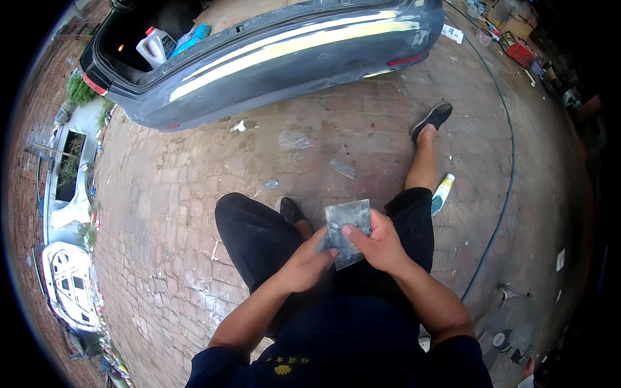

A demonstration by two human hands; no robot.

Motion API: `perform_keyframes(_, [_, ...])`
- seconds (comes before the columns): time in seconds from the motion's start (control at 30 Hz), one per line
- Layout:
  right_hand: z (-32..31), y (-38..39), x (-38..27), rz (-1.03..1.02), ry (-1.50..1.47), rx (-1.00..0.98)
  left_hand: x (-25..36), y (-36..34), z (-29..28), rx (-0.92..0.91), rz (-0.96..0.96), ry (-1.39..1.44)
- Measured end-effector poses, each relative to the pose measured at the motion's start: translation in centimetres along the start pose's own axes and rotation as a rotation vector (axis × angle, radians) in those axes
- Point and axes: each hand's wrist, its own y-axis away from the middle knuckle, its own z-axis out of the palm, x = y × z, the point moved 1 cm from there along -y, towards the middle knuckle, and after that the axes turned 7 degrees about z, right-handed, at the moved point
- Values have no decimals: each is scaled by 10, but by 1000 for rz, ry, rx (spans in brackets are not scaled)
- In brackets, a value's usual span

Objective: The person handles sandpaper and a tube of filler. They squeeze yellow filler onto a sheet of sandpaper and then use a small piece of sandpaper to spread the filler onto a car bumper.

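Note:
Between my two hands is a flat grey rectangular sheet [349, 213], smudged with paler and darker patches; I cannot tell whether it is sandpaper or a thin plate. It is held above my lap, between my knees. My left hand [306, 264] grips its lower left edge, thumb resting near the face and the other fingers partly hidden. Around the right edge closes my right hand [383, 244], its thumb lying across the front and its fingers behind. Beyond them is a grey car bumper [278, 87] with long streaks of pale yellow filler [310, 50].
A white jug [154, 49] and a blue bag [191, 40] sit in the open car trunk. Clear plastic pieces [342, 169] and a white-green tube [442, 193] lie on the brick paving. Along the right runs a dark hose [511, 155], near a fan [501, 339].

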Motion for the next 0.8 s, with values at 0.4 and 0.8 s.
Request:
perform_keyframes(0.4, [-17,-35,-12,124,-183,30,19,-9,6,-6,25,70])
perform_keyframes(0.8, [-62,-53,-8,-68,131,324,-4,-8,-8,289,50,233])
